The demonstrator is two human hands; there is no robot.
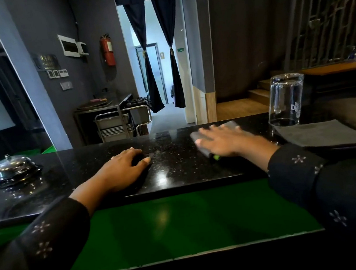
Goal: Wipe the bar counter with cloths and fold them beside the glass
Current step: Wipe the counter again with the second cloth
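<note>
While the right hand [225, 141] lies flat, fingers spread, on the grey cloth [231, 126] left of the glass [286, 100], press evenly; left hand [123, 165], loosely curled, steadies the counter [172, 169].

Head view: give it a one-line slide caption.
Right hand presses cloth flat on counter beside glass.

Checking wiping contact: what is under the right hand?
A folded grey cloth lies flat under the right hand on the black counter. A green bit pokes out at the wrist; the cloth's middle is covered.
</note>
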